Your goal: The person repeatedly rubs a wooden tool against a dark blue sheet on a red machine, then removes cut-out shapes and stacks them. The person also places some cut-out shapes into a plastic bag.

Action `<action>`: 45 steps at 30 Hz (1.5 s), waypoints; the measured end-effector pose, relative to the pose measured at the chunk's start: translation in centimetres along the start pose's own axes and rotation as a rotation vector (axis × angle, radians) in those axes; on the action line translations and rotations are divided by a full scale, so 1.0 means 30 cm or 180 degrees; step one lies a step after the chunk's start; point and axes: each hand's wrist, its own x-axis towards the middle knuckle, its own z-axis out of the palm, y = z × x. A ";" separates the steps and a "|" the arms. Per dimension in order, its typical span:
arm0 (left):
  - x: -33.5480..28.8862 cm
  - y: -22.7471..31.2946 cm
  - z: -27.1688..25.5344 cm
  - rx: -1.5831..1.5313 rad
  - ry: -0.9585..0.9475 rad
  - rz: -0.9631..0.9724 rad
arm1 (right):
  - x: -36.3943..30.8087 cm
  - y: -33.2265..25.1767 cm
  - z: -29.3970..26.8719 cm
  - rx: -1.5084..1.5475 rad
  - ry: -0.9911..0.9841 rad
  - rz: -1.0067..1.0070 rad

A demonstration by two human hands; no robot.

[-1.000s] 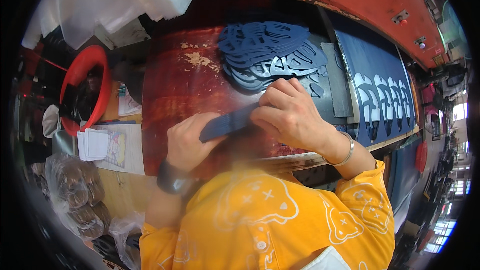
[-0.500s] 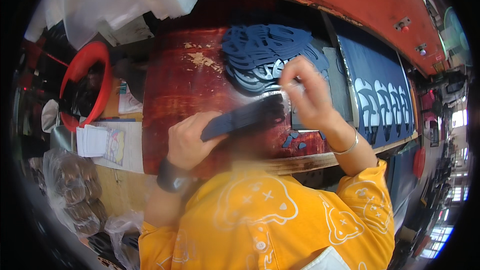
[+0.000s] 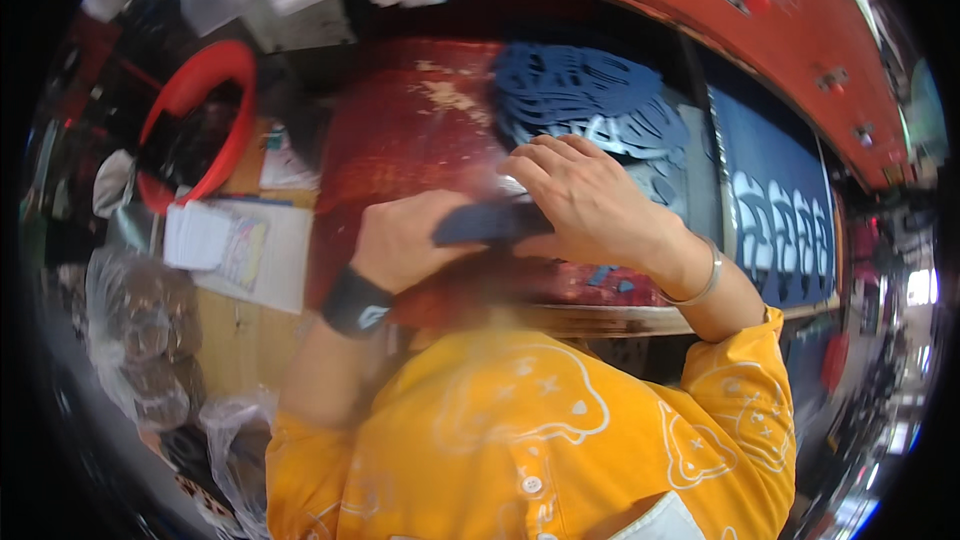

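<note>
My left hand (image 3: 405, 238) is closed around one end of a dark blue stack of thin flat pieces (image 3: 478, 225), held low over the red worktop (image 3: 385, 140). My right hand (image 3: 605, 198) is curled over the stack's other end, its fingers partly hidden and the middle blurred. Behind my hands lies a heap of dark blue sheets with curved cut-outs (image 3: 575, 85). A few small blue scraps (image 3: 603, 275) rest near the worktop's front edge, below my right wrist.
On the right, a dark blue sheet (image 3: 765, 145) bears several white sole-like shapes (image 3: 783, 232). A red machine (image 3: 680, 0) with a red button (image 3: 755, 2) spans the back. To the left are a red tub (image 3: 247, 90), papers (image 3: 200, 238) and a clear plastic bag (image 3: 150, 330).
My right hand has come down and left, from above the stack onto its far end. The stack now lies more level. The view has shifted, moving the surroundings rightward.
</note>
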 end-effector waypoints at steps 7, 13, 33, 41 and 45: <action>-0.203 0.080 -0.170 0.0756 0.0106 -0.0379 | 0.245 -0.240 -0.030 0.1213 -0.2019 0.0125; -0.609 0.213 -0.433 0.0794 0.0722 -0.1437 | 0.487 -0.596 0.032 0.1682 -0.2526 -0.1474; -1.529 -0.092 0.077 0.0383 0.1550 -0.4160 | 0.645 -1.540 0.830 0.3582 -0.5744 0.1843; -1.436 -0.062 0.000 0.0082 0.2066 -0.5054 | 0.818 -1.605 1.060 0.3667 -0.4085 0.1689; -1.463 -0.172 -0.055 -0.1012 0.1232 -0.4858 | 0.839 -1.631 1.022 0.3795 -0.4948 0.2009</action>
